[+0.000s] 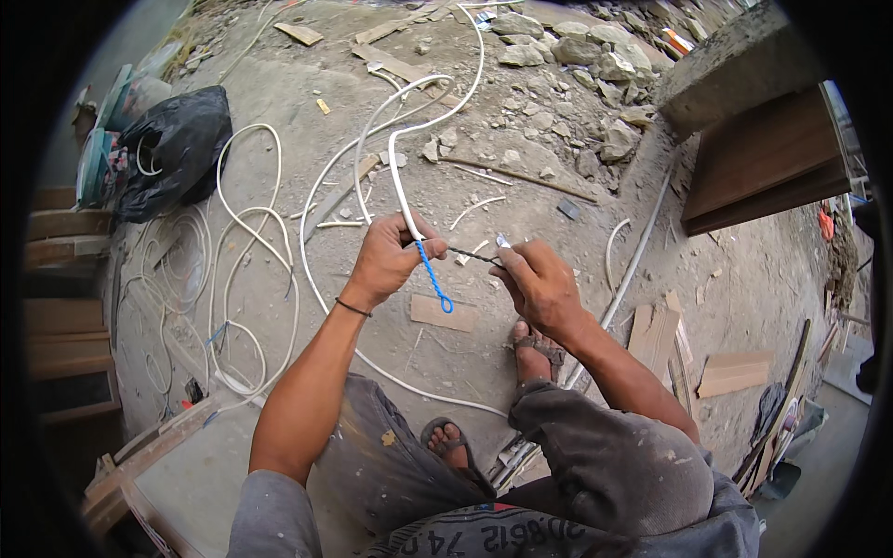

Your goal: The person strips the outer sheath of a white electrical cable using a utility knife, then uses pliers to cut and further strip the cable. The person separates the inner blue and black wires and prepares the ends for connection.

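My left hand [381, 256] is closed around the end of a white cable [400, 181], thumb against forefinger. From that end hangs a blue twisted wire [431, 270], its tip bent into a small loop. A black twisted wire [472, 254] runs straight across from the cable end to my right hand [541, 284]. The fingers of that hand are pinched on the black wire's far end, which they hide. A small shiny piece [503, 241] shows just beyond my right fingertips; whether I hold it, I cannot tell.
Loose white cable [270, 209] lies in loops on the dirt at left, near a black plastic bag [181, 139]. Rubble [609, 56] is heaped at the far right, beside a brown wooden panel [767, 158]. A long pale pipe [642, 246] and cardboard pieces [735, 372] lie at right.
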`<act>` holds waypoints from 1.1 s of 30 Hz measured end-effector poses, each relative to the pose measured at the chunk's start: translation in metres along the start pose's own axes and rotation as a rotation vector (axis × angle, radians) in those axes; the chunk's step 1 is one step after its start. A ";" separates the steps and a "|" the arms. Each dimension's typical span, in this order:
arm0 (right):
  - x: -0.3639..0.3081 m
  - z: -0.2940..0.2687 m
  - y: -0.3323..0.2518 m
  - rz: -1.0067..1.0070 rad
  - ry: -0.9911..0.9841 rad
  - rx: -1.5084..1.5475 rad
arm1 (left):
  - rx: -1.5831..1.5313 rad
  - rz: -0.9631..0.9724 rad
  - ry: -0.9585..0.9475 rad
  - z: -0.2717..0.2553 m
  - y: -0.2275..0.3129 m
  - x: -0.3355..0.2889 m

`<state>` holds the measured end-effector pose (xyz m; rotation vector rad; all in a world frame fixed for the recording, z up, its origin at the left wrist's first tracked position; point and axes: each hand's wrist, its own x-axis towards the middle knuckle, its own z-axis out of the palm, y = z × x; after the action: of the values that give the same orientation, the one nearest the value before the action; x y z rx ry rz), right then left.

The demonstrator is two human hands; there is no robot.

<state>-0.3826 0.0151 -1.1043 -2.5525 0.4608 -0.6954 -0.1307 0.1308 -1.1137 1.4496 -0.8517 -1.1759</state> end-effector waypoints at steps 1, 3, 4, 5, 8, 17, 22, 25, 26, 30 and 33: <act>0.001 0.000 -0.001 0.006 0.003 0.005 | 0.004 0.004 -0.004 0.000 0.000 0.000; 0.003 0.001 -0.006 0.074 0.024 0.102 | -0.009 0.023 -0.007 -0.002 0.001 -0.001; 0.003 0.002 -0.011 0.136 0.042 0.194 | 0.019 0.057 -0.008 -0.003 0.001 -0.001; 0.004 0.003 -0.015 0.196 0.057 0.287 | 0.045 0.082 -0.010 -0.006 0.001 -0.002; 0.004 0.003 -0.022 0.664 -0.143 0.655 | 0.096 0.138 -0.011 -0.010 0.001 -0.003; 0.003 -0.005 -0.015 1.182 -0.169 1.219 | 0.036 0.041 -0.025 -0.003 -0.009 0.000; -0.002 0.003 -0.019 0.197 0.140 0.130 | 0.059 0.005 0.057 -0.010 -0.009 0.006; 0.003 0.010 -0.007 0.031 0.105 0.055 | 0.046 -0.007 0.038 -0.009 -0.008 0.008; 0.004 0.011 -0.003 -0.003 0.076 0.034 | 0.026 -0.001 0.032 -0.007 -0.007 0.008; 0.006 0.008 0.012 -0.109 0.110 -0.069 | -0.019 -0.012 0.037 -0.005 -0.003 0.008; 0.010 0.006 0.013 -0.102 0.066 -0.082 | 0.003 0.003 0.045 -0.005 -0.002 0.007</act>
<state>-0.3739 0.0015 -1.1115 -2.6519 0.3899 -0.8147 -0.1241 0.1255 -1.1169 1.4717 -0.8250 -1.1361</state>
